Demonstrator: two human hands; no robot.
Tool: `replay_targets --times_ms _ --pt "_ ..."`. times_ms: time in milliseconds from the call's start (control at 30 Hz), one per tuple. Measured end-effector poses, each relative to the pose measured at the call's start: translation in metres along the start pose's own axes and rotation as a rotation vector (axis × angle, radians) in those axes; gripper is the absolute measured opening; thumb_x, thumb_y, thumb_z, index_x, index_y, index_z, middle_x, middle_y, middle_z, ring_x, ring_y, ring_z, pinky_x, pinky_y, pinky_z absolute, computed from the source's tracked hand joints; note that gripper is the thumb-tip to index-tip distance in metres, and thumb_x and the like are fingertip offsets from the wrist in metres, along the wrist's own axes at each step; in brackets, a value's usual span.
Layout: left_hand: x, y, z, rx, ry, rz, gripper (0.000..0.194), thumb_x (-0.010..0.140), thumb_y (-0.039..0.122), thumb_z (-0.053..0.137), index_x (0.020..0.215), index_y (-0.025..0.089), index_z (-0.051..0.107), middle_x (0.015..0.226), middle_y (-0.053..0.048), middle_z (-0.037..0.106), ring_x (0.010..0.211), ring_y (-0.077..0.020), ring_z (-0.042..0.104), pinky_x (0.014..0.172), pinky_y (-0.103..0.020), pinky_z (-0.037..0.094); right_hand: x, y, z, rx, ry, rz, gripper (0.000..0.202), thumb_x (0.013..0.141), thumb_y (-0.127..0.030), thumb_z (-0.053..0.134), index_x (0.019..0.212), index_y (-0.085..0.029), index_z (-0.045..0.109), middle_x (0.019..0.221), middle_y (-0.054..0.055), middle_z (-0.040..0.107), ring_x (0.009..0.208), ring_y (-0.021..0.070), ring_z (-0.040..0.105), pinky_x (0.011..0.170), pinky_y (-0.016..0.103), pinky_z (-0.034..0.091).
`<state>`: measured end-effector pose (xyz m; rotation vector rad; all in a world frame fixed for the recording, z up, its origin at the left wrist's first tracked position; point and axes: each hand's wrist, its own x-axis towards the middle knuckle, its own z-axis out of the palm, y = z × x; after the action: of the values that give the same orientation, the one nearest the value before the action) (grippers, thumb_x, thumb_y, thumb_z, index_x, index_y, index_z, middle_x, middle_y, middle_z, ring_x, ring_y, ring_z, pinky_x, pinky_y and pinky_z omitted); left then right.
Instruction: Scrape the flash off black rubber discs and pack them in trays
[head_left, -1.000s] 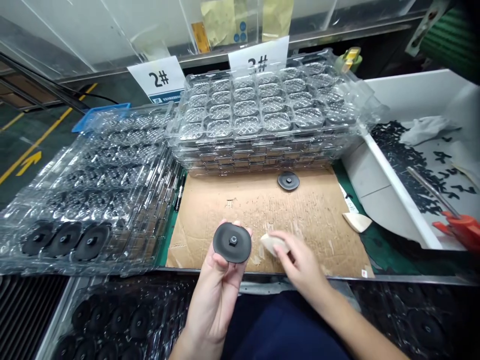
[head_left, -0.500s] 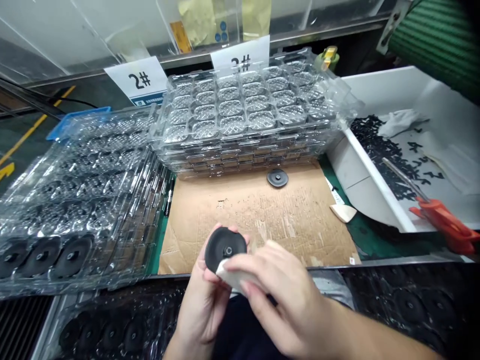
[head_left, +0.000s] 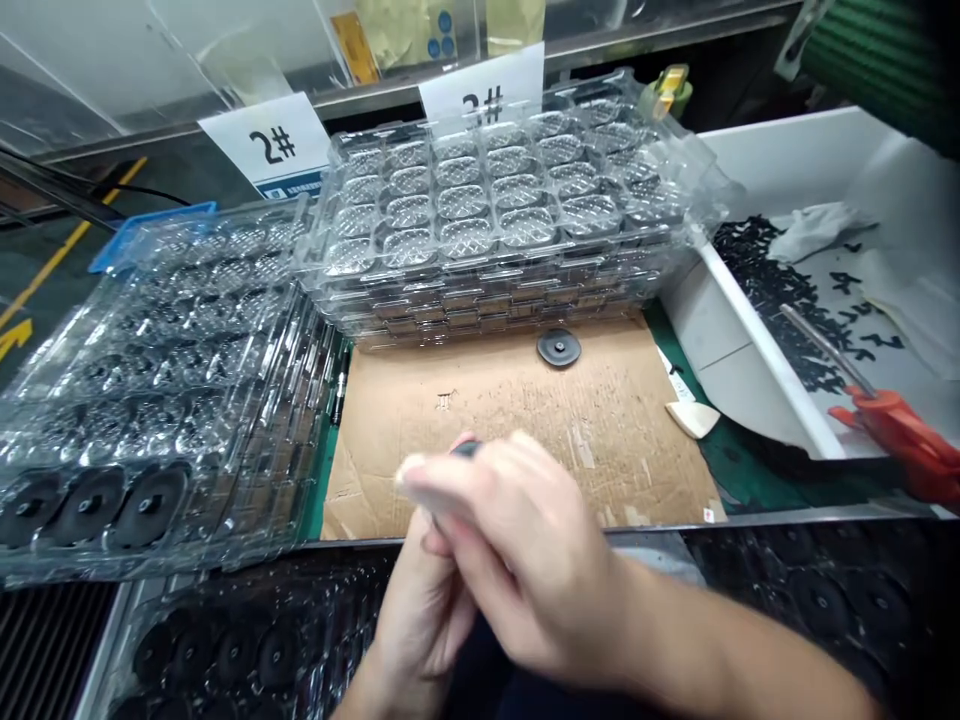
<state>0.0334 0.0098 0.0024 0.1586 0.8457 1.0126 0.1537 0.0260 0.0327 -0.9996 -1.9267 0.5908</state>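
Observation:
Above the front edge of the cardboard sheet (head_left: 390, 430), my two hands are close together. My left hand (head_left: 424, 610) is closed around a round black disc (head_left: 466, 448); only a dark sliver of it shows, the rest being behind my right hand. My right hand (head_left: 532, 545) grips a flat pale pad (head_left: 431, 490), its whitish tip sticking out to the left across the disc. Whether pad and disc touch is hidden. Another black disc (head_left: 559, 347) with a small central hub lies at the back of the cardboard.
Clear plastic blister trays are stacked behind (head_left: 465, 240) and at left (head_left: 187, 350), where three black discs sit in the front row. At right stands a white bin (head_left: 765, 340) with small black pieces, beside a red-handled tool (head_left: 900, 440) and a pale wedge (head_left: 694, 418).
My right hand has moved left and up with the pad, over the disc. The disc, seen face-on before, is now mostly covered. The view has shifted slightly.

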Motion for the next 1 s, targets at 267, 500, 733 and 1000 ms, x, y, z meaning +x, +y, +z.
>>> replay_targets --times_ms 267,500,733,1000 --pt "0.007 0.003 -0.007 -0.002 -0.093 0.082 0.051 0.074 0.022 0.064 0.121 0.032 0.049 0.117 -0.004 0.059 0.108 -0.0249 0.055 0.094 -0.036 0.044 -0.025 0.005 -0.023 -0.035 -0.117 0.051 0.027 0.081 -0.006 0.046 0.105 -0.012 0.055 0.083 0.005 0.062 0.067 0.0153 0.048 0.061 0.032 0.035" --pt "0.008 0.005 -0.005 0.02 -0.043 0.129 0.056 0.072 0.026 0.066 0.124 0.032 0.047 0.12 -0.004 0.058 0.112 -0.0219 0.053 0.091 -0.028 0.047 -0.02 0.008 -0.019 -0.073 -0.089 0.085 0.026 0.082 -0.008 0.045 0.106 -0.013 0.055 0.084 0.006 0.062 0.069 0.0158 0.051 0.063 0.032 0.036" --pt "0.008 0.006 -0.006 0.022 -0.047 0.143 0.039 0.071 0.028 0.066 0.109 0.03 0.06 0.113 0.0 0.063 0.102 -0.0206 0.06 0.088 -0.027 0.049 -0.02 0.007 -0.017 -0.031 -0.104 0.057 0.028 0.084 -0.009 0.043 0.11 -0.011 0.052 0.083 0.006 0.063 0.069 0.0161 0.051 0.064 0.032 0.038" --pt "0.01 0.006 -0.007 -0.009 -0.036 0.143 0.047 0.07 0.032 0.065 0.116 0.033 0.055 0.118 -0.002 0.06 0.105 -0.021 0.058 0.089 -0.026 0.048 -0.015 0.012 -0.015 -0.001 -0.07 0.079 0.029 0.083 -0.009 0.044 0.111 -0.013 0.052 0.085 0.005 0.063 0.072 0.0153 0.054 0.065 0.031 0.039"
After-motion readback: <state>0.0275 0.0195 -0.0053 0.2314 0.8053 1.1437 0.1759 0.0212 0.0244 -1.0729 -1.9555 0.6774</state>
